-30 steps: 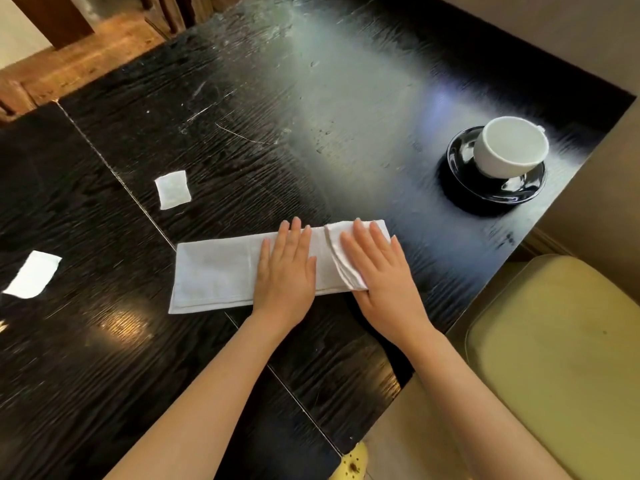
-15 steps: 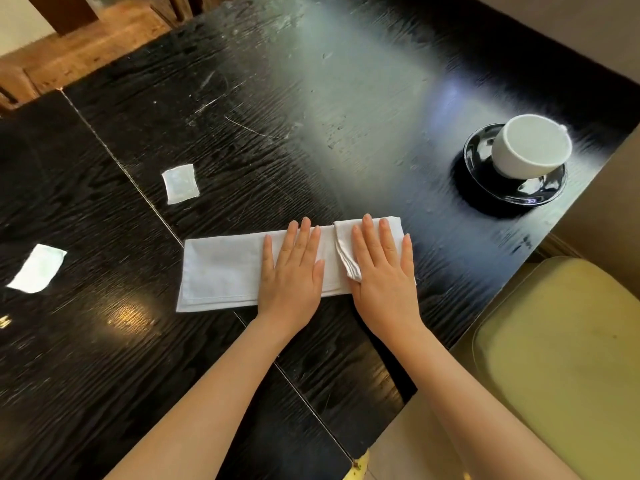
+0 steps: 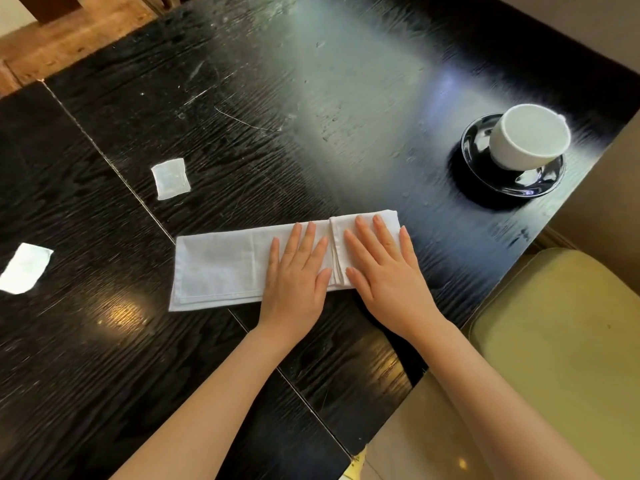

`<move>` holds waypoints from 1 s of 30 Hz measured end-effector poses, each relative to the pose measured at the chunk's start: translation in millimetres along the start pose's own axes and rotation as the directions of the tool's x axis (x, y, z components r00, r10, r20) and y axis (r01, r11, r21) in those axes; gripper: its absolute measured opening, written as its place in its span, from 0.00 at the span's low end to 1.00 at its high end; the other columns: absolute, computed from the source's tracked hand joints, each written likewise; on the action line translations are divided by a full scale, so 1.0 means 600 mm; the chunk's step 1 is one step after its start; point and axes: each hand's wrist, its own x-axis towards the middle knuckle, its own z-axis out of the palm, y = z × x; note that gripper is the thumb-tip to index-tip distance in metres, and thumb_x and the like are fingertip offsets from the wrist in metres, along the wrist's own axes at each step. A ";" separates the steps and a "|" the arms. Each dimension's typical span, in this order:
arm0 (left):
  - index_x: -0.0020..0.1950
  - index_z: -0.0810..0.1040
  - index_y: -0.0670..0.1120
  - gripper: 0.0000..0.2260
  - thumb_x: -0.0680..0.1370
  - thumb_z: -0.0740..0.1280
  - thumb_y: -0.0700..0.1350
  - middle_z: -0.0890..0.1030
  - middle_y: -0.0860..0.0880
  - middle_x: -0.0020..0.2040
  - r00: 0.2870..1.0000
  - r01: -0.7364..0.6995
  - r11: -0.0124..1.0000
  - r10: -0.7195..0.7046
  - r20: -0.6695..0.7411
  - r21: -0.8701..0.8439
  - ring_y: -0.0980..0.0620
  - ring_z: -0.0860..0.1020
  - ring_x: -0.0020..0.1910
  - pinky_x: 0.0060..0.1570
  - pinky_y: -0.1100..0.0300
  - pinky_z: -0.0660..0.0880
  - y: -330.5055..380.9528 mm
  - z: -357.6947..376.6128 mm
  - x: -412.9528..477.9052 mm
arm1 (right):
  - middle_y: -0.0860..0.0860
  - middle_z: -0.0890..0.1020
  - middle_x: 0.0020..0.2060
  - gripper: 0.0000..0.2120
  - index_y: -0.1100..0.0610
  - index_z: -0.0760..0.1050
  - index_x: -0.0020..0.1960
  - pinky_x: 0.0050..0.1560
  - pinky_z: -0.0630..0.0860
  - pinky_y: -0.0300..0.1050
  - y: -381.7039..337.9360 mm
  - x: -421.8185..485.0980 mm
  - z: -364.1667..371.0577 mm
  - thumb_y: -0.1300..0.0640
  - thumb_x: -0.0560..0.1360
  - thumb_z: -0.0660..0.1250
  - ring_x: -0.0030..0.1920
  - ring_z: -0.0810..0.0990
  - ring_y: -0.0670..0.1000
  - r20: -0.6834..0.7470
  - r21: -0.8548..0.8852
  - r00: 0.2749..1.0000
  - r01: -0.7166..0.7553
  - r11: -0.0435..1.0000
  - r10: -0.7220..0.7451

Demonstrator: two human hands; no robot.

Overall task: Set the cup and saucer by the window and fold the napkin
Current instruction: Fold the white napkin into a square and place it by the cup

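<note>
A white napkin (image 3: 221,268) lies as a long folded strip on the black table (image 3: 311,116). Its right end is folded over onto the strip. My left hand (image 3: 298,275) rests flat on the strip's middle, fingers spread. My right hand (image 3: 384,271) presses flat on the folded-over right end, just beside the left hand. At the table's far right corner a white cup (image 3: 528,136) sits upside down and tilted on a glossy black saucer (image 3: 485,171).
Two small white paper scraps lie on the table: one (image 3: 171,178) behind the napkin, another (image 3: 26,268) at the left edge. A yellow-green cushioned seat (image 3: 561,341) stands to the right of the table. Wooden floor (image 3: 69,32) shows beyond the far edge.
The folded-over right flap, raised and curled before, now lies flat under my right hand. Both hands have flattened and straightened on the napkin. The camera has shifted a little.
</note>
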 end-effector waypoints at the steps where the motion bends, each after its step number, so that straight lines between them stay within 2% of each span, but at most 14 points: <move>1: 0.74 0.61 0.45 0.26 0.78 0.45 0.53 0.57 0.46 0.77 1.000 -0.003 1.000 0.003 -0.007 0.024 0.50 0.47 0.76 0.73 0.49 0.42 0.000 0.002 0.000 | 0.50 0.50 0.76 0.29 0.51 0.51 0.75 0.71 0.31 0.52 0.001 0.001 0.003 0.42 0.77 0.41 0.75 0.40 0.51 0.005 -0.009 1.000 0.002 1.000 -0.002; 7: 0.72 0.66 0.46 0.24 0.78 0.50 0.54 0.62 0.44 0.75 1.000 -0.003 0.996 0.005 -0.023 0.088 0.46 0.55 0.75 0.72 0.46 0.50 -0.003 0.007 0.001 | 0.52 0.58 0.75 0.27 0.54 0.57 0.74 0.71 0.33 0.54 -0.015 0.007 0.017 0.44 0.78 0.45 0.74 0.46 0.53 -0.029 -0.050 0.998 -0.054 0.997 0.052; 10: 0.72 0.66 0.46 0.24 0.78 0.50 0.54 0.63 0.44 0.75 1.000 -0.015 0.996 0.016 -0.020 0.087 0.45 0.55 0.75 0.72 0.46 0.49 -0.005 0.007 0.002 | 0.53 0.62 0.74 0.26 0.56 0.60 0.73 0.71 0.37 0.56 -0.026 0.010 0.020 0.46 0.79 0.46 0.74 0.51 0.54 -0.023 -0.074 0.996 -0.092 0.993 0.090; 12: 0.72 0.66 0.46 0.25 0.78 0.49 0.53 0.62 0.44 0.75 0.999 -0.014 1.000 0.015 -0.039 0.027 0.48 0.53 0.75 0.72 0.47 0.48 -0.003 0.005 0.003 | 0.53 0.61 0.74 0.27 0.56 0.59 0.74 0.71 0.37 0.55 -0.031 0.009 0.018 0.45 0.78 0.45 0.74 0.50 0.54 -0.016 -0.065 0.996 -0.089 0.994 0.088; 13: 0.72 0.65 0.45 0.25 0.78 0.48 0.52 0.61 0.45 0.75 0.998 0.002 1.000 -0.003 -0.055 -0.025 0.49 0.51 0.75 0.73 0.48 0.48 0.000 0.002 0.003 | 0.52 0.58 0.75 0.29 0.55 0.56 0.75 0.72 0.35 0.54 -0.030 0.009 0.015 0.44 0.77 0.42 0.75 0.47 0.52 -0.021 -0.021 0.997 -0.070 0.997 0.069; 15: 0.73 0.64 0.44 0.25 0.79 0.44 0.50 0.60 0.45 0.75 0.993 0.049 0.990 -0.063 -0.102 -0.134 0.52 0.50 0.75 0.74 0.48 0.48 0.015 -0.009 0.006 | 0.50 0.51 0.76 0.33 0.54 0.51 0.76 0.72 0.34 0.50 -0.019 0.012 -0.005 0.43 0.74 0.36 0.76 0.43 0.50 0.001 0.202 0.998 -0.057 0.978 0.058; 17: 0.73 0.62 0.44 0.25 0.79 0.43 0.49 0.59 0.45 0.76 0.986 0.077 0.977 -0.104 -0.131 -0.197 0.51 0.50 0.75 0.74 0.50 0.46 0.041 -0.019 0.017 | 0.50 0.53 0.76 0.32 0.55 0.54 0.75 0.72 0.38 0.47 0.003 0.019 -0.027 0.44 0.75 0.38 0.75 0.46 0.48 -0.082 0.338 0.992 -0.065 0.939 0.099; 19: 0.74 0.61 0.44 0.24 0.79 0.44 0.49 0.59 0.44 0.76 0.990 0.058 0.989 -0.074 -0.118 -0.136 0.48 0.53 0.76 0.74 0.49 0.47 0.066 -0.012 0.031 | 0.51 0.53 0.76 0.31 0.56 0.53 0.75 0.72 0.39 0.48 0.028 0.031 -0.031 0.46 0.75 0.39 0.75 0.45 0.47 -0.120 0.262 0.985 -0.091 0.961 0.126; 21: 0.75 0.58 0.44 0.25 0.79 0.42 0.49 0.57 0.45 0.77 0.997 0.063 0.997 -0.061 -0.056 0.032 0.46 0.53 0.76 0.73 0.45 0.49 0.078 0.006 0.040 | 0.52 0.51 0.76 0.32 0.56 0.50 0.76 0.73 0.38 0.50 0.035 0.037 -0.020 0.45 0.75 0.37 0.76 0.44 0.50 -0.047 0.124 0.996 -0.068 0.990 0.074; 23: 0.76 0.52 0.45 0.27 0.78 0.38 0.50 0.53 0.47 0.78 0.994 0.107 0.982 -0.109 0.006 0.154 0.48 0.51 0.77 0.73 0.43 0.48 0.071 0.024 0.041 | 0.52 0.49 0.77 0.31 0.56 0.46 0.76 0.74 0.37 0.51 0.033 0.039 -0.001 0.44 0.76 0.36 0.76 0.42 0.50 0.014 0.013 0.999 -0.040 0.999 0.040; 27: 0.77 0.46 0.46 0.27 0.78 0.36 0.51 0.48 0.49 0.78 0.994 0.080 0.981 -0.091 0.058 0.176 0.49 0.48 0.77 0.73 0.42 0.46 0.056 0.028 0.038 | 0.51 0.47 0.77 0.30 0.55 0.43 0.76 0.74 0.35 0.50 0.040 0.034 0.006 0.43 0.78 0.39 0.76 0.42 0.49 0.019 -0.066 0.999 -0.043 0.997 0.045; 30: 0.76 0.49 0.45 0.26 0.78 0.40 0.50 0.51 0.49 0.78 0.995 0.070 0.983 -0.082 0.064 0.168 0.49 0.52 0.77 0.73 0.41 0.49 0.052 0.023 0.037 | 0.50 0.45 0.77 0.30 0.54 0.40 0.76 0.73 0.34 0.49 0.055 0.017 0.001 0.42 0.78 0.39 0.75 0.40 0.46 0.034 -0.068 0.995 -0.086 0.994 0.088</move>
